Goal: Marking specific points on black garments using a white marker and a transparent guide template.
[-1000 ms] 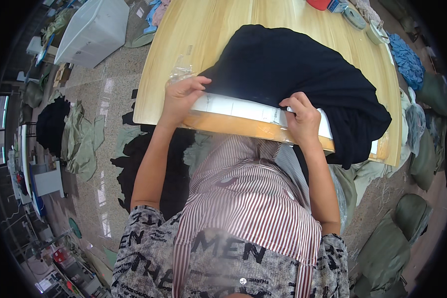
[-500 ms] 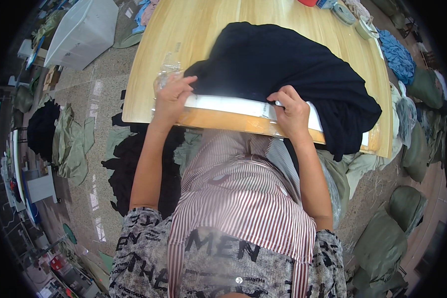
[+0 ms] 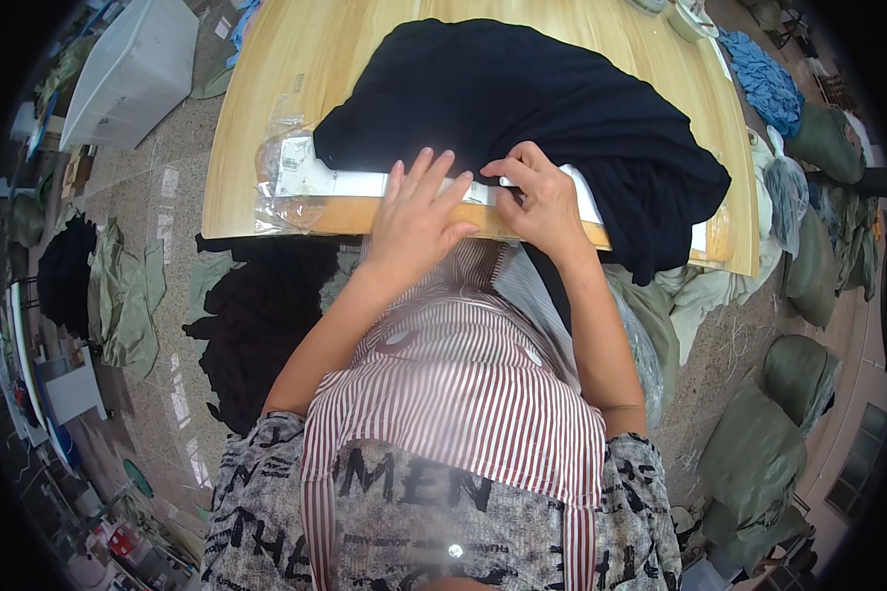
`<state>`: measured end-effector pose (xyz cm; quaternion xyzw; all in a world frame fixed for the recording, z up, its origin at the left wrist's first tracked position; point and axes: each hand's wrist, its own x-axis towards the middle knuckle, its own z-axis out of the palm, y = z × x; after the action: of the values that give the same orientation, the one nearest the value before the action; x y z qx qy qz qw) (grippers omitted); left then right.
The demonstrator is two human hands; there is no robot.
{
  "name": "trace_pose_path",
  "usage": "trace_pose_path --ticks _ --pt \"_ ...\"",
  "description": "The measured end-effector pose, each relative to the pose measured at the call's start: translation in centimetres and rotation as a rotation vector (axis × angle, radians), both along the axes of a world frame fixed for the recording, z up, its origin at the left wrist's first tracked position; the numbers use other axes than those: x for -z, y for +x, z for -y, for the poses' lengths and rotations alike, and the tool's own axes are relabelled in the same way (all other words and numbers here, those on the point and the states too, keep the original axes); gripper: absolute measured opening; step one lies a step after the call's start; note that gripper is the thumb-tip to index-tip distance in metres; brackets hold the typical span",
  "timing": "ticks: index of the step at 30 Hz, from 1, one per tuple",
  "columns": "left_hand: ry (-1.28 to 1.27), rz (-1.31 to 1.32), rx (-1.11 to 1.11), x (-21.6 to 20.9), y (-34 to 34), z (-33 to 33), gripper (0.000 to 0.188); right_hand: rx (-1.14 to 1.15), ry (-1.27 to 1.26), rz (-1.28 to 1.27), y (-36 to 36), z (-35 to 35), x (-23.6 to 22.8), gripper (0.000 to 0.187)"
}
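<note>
A heap of dark navy fabric (image 3: 503, 94) lies on a wooden table (image 3: 276, 69), its right end hanging over the near edge. Along that edge runs a white strip (image 3: 360, 183), with an orange-brown band below it. My left hand (image 3: 419, 222) rests with fingers spread on the strip, the fingertips close to the fabric's lower border. Just to its right, my right hand (image 3: 542, 202) is closed in a pinch on a small white stick (image 3: 506, 181) at the fabric's border. Only the stick's end shows, so its kind is unclear.
Clear plastic tape (image 3: 286, 212) covers the table's near left corner. A white bin (image 3: 133, 74) stands on the floor at far left. Dark cloth (image 3: 261, 325) lies below the table's left edge. Blue cloth (image 3: 759, 84) and stuffed green sacks (image 3: 759, 463) are on the right.
My left hand has moved right along the strip, from the fabric's left end to beside my right hand, and now lies flatter. The right hand keeps its pinch near the fabric's border.
</note>
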<state>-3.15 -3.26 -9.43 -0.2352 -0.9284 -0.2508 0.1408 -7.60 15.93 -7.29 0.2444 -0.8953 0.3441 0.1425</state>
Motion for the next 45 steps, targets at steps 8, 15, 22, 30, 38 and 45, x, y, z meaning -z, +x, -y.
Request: trace_pose_path --ticks 8,15,22,30,38,45 --pt "-0.053 0.019 -0.059 -0.4 0.0 -0.4 0.054 0.107 -0.601 0.432 -0.4 1.4 -1.4 0.031" --pt "-0.036 0.022 -0.097 -0.1 0.4 -0.8 0.053 0.069 -0.562 0.337 0.3 3.5 1.2 0.012" --pt "-0.021 0.019 -0.118 0.0 0.5 -0.9 0.052 0.085 -0.406 0.222 0.3 3.8 1.1 0.011" --pt "0.000 -0.004 -0.112 0.3 0.3 -0.9 0.048 0.101 -0.224 0.091 0.0 4.5 0.7 0.013" --pt "0.009 -0.036 -0.072 -0.1 0.4 -1.1 0.049 0.177 -0.600 0.380 -1.9 5.4 -1.9 0.015" --pt "0.144 -0.136 -0.027 0.8 -0.1 -1.8 0.042 -0.119 -0.260 0.290 -2.0 8.2 0.0 0.013"
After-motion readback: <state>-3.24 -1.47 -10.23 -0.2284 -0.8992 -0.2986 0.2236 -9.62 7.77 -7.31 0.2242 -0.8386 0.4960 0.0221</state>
